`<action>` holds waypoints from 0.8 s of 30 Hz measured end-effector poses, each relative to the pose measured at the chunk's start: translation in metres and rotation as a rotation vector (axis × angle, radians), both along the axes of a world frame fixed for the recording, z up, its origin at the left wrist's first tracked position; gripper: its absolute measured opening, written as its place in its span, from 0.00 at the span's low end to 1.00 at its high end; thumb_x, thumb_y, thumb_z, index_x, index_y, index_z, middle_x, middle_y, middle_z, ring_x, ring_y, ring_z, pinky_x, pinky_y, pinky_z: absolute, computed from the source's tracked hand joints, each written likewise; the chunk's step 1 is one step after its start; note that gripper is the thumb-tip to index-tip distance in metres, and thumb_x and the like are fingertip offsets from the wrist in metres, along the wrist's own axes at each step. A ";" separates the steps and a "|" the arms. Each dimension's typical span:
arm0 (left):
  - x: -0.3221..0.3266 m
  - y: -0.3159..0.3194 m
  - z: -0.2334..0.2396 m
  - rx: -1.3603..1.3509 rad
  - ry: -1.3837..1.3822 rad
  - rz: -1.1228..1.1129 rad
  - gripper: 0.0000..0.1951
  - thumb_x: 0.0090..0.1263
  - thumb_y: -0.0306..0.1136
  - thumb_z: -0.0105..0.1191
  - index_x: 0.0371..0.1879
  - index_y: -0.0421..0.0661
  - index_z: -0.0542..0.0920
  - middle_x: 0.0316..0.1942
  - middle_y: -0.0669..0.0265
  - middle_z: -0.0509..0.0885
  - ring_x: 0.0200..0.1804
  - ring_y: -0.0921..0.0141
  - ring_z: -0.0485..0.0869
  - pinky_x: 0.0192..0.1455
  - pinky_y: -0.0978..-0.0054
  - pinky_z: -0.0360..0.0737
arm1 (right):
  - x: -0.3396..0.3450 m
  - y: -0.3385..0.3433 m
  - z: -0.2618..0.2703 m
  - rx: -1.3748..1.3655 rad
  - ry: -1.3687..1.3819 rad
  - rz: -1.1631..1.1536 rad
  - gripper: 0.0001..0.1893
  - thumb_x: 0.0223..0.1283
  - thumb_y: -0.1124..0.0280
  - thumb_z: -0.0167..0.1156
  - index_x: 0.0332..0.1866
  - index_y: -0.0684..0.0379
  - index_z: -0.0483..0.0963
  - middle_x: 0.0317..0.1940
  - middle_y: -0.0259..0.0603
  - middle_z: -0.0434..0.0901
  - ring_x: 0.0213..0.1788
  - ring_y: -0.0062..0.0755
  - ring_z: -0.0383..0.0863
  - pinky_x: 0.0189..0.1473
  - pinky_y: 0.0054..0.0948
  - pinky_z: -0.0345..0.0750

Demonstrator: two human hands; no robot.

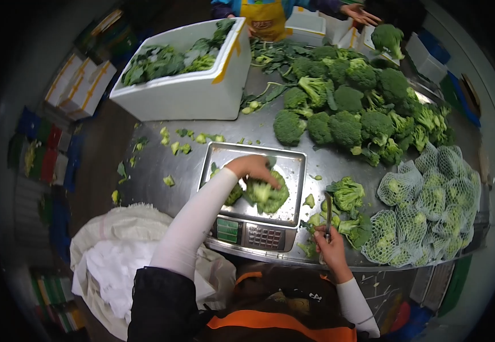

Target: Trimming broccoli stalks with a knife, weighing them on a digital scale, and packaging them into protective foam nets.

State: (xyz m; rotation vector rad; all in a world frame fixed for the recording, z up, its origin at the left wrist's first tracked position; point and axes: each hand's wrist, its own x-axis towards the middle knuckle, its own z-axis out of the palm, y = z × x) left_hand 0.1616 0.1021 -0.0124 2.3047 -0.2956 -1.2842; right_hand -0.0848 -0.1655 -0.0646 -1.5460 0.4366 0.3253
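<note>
My left hand [257, 167] reaches over the steel tray [226, 149] of a digital scale [247, 233]. Its fingers curl over a broccoli head [269, 199] lying stem up; both are slightly blurred. Another broccoli piece [234, 196] sits on the tray, partly hidden beneath my forearm. To the right of the scale, my right hand [332, 247] grips a small knife with a curved blade [328, 207] pointing away from me. Beside that blade lie trimmed broccoli heads [348, 194] and leaf scraps [309, 201] on the steel table [162, 171].
Loose broccoli [345, 98] is heaped at the back right, with netted broccoli [418, 218] in front. A white foam box [187, 98] holds leaves. An open woven sack [102, 226] with white material stands at left. Across the table, another person's hand [360, 15] is near a broccoli head [387, 39].
</note>
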 end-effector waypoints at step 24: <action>-0.149 -0.117 -0.003 -0.624 -0.774 0.319 0.36 0.48 0.36 0.77 0.56 0.42 0.71 0.50 0.60 0.69 0.56 0.64 0.72 0.63 0.67 0.70 | -0.047 -0.039 0.047 -0.904 -0.109 0.299 0.11 0.68 0.64 0.56 0.46 0.60 0.73 0.33 0.51 0.84 0.37 0.54 0.84 0.38 0.47 0.80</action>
